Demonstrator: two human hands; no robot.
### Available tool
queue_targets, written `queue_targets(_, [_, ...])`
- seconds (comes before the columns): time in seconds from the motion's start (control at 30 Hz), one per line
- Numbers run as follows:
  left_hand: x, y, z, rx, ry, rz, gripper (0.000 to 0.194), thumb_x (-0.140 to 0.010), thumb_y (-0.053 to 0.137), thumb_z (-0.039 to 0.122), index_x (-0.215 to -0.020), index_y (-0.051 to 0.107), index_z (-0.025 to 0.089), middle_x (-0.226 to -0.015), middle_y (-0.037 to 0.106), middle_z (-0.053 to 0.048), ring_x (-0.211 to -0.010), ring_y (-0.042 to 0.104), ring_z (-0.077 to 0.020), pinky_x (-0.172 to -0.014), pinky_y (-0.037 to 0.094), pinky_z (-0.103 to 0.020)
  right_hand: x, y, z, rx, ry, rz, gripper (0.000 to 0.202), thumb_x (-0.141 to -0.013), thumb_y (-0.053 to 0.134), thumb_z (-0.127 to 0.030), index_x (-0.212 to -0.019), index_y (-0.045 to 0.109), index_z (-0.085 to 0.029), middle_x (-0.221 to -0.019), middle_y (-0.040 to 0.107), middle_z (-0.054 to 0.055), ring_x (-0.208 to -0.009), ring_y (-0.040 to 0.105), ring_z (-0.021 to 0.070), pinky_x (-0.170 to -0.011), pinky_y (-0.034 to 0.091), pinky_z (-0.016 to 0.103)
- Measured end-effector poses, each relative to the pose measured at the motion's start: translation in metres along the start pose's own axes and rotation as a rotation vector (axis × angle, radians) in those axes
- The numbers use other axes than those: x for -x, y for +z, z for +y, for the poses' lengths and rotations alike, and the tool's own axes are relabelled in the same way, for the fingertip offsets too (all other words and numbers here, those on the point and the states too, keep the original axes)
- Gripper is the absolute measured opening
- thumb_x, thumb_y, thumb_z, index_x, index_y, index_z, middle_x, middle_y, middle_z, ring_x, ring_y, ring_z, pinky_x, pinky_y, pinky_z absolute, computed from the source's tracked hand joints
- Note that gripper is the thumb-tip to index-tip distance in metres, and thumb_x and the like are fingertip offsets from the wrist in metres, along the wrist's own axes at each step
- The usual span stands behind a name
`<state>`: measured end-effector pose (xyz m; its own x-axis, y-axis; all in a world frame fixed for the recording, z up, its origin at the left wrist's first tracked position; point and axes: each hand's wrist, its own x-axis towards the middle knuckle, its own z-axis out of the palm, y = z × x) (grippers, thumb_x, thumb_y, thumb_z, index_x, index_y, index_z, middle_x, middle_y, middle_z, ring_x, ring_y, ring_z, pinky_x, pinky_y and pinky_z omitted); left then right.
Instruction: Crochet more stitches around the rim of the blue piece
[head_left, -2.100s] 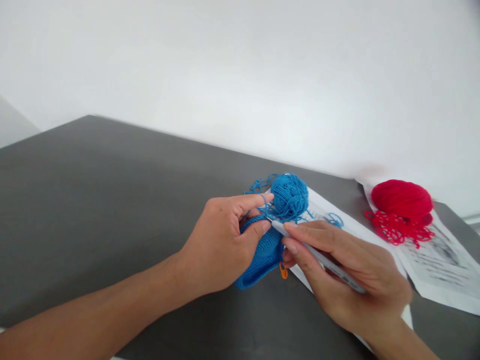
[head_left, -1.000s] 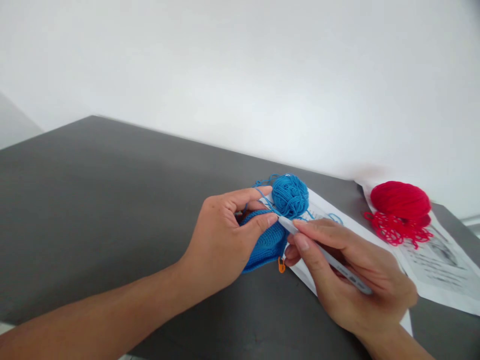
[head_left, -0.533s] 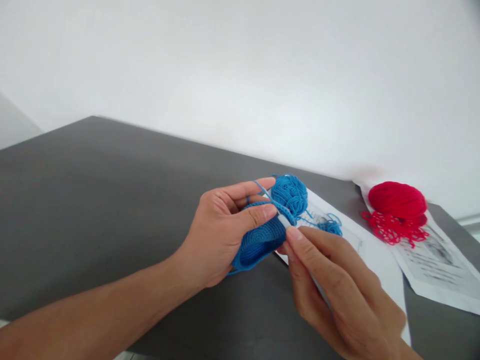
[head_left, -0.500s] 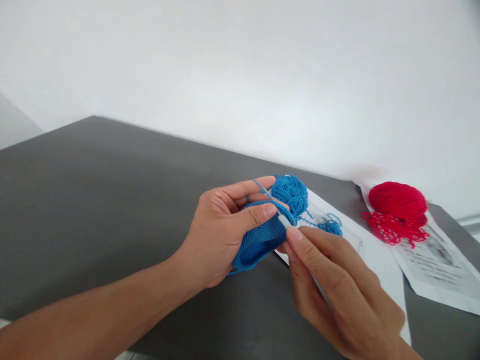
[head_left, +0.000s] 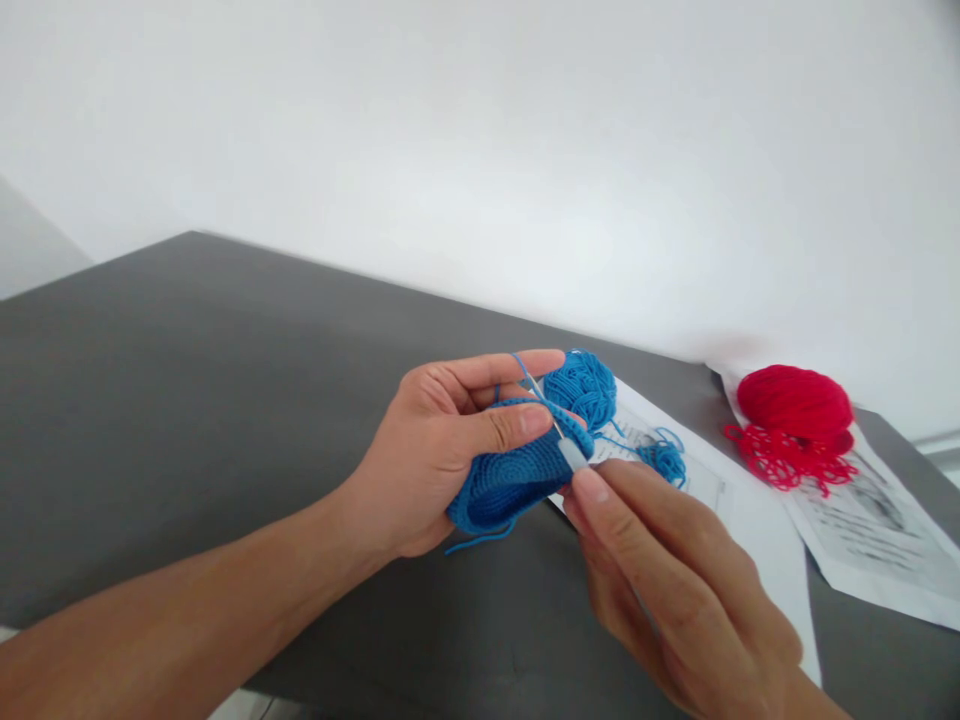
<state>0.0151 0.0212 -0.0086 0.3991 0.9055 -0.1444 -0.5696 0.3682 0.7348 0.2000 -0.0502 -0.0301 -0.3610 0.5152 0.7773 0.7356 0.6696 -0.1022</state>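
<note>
My left hand (head_left: 457, 430) pinches the upper edge of a blue crochet piece (head_left: 510, 480), a rounded, cup-like shape with a loose yarn tail below. Blue working yarn (head_left: 520, 364) loops over its raised index finger. My right hand (head_left: 667, 570) grips a crochet hook (head_left: 573, 454) with a pale grey handle. The hook's thin metal shaft crosses the piece's edge beside my left thumb, its tip up near the yarn under the index finger. A blue yarn ball (head_left: 581, 388) lies just behind the piece.
A small tangle of blue yarn (head_left: 663, 458) rests on a printed sheet (head_left: 765, 540). Farther right, a red yarn ball (head_left: 795, 398) with loose red strands (head_left: 787, 458) sits on another printed sheet (head_left: 877, 540). The dark grey table (head_left: 262, 400) meets a white wall (head_left: 450, 150).
The crochet piece has tilted and shifted slightly left and down, showing more of its side. The hook's shaft now reaches farther past the edge, toward the yarn at my left index finger.
</note>
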Motion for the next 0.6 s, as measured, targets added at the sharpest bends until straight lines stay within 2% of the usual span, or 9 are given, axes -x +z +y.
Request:
queue_targets(0.1, [-0.001, -0.003, 0.002, -0.050, 0.006, 0.007, 0.039, -0.063, 0.100, 0.016, -0.100, 0.088, 0.017, -0.073, 0.080, -0.004, -0.059, 0.071, -0.0110, -0.057, 0.060, -0.017, 0.003, 0.000, 0.003, 0.044, -0.051, -0.011, 0.034, -0.091, 0.081, -0.027, -0.124, 0.076, -0.032, -0.108, 0.082, 0.005, -0.098, 0.079, 0.0277, -0.073, 0.068, 0.034])
queue_targets(0.17, [-0.002, -0.004, 0.003, -0.080, 0.009, 0.026, 0.040, -0.063, 0.100, 0.015, -0.101, 0.088, 0.017, -0.068, 0.077, 0.000, -0.054, 0.068, -0.0093, -0.053, 0.059, -0.016, 0.005, 0.000, 0.007, 0.073, -0.076, -0.020, 0.033, -0.091, 0.082, -0.029, -0.124, 0.076, -0.032, -0.109, 0.082, 0.005, -0.099, 0.078, 0.0279, -0.073, 0.068, 0.035])
queue_targets(0.27, [-0.004, -0.004, 0.004, -0.135, 0.015, 0.055, 0.042, -0.062, 0.100, 0.015, -0.102, 0.087, 0.016, -0.067, 0.076, 0.000, -0.053, 0.067, -0.0094, -0.051, 0.058, -0.016, 0.006, -0.003, 0.015, 0.132, -0.103, -0.026, 0.030, -0.095, 0.075, -0.020, -0.124, 0.075, -0.028, -0.109, 0.082, 0.005, -0.095, 0.078, 0.0251, -0.074, 0.066, 0.034])
queue_targets(0.37, [-0.006, -0.005, 0.005, -0.198, 0.039, 0.087, 0.043, -0.061, 0.100, 0.016, -0.102, 0.087, 0.014, -0.065, 0.074, 0.002, -0.053, 0.064, -0.0076, -0.051, 0.054, -0.015, 0.004, -0.008, 0.020, 0.170, -0.141, -0.093, 0.032, -0.099, 0.063, -0.009, -0.128, 0.073, -0.019, -0.113, 0.081, 0.008, -0.093, 0.077, 0.0232, -0.074, 0.066, 0.032])
queue_targets(0.47, [-0.007, -0.006, 0.006, -0.247, 0.049, 0.110, 0.042, -0.062, 0.099, 0.016, -0.101, 0.087, 0.013, -0.062, 0.070, 0.004, -0.051, 0.059, -0.0061, -0.050, 0.050, -0.015, -0.001, -0.016, 0.021, 0.142, -0.194, -0.201, 0.034, -0.103, 0.054, -0.009, -0.132, 0.070, -0.014, -0.114, 0.081, 0.010, -0.095, 0.076, 0.0243, -0.072, 0.065, 0.034])
queue_targets(0.6, [-0.010, -0.010, 0.005, -0.352, 0.054, 0.134, 0.040, -0.061, 0.097, 0.016, -0.100, 0.087, 0.013, -0.064, 0.070, 0.003, -0.053, 0.058, -0.0086, -0.052, 0.049, -0.019, -0.011, -0.025, 0.023, 0.096, -0.276, -0.299, 0.032, -0.104, 0.049, -0.008, -0.127, 0.071, -0.013, -0.108, 0.082, 0.011, -0.087, 0.077, 0.0234, -0.067, 0.063, 0.034])
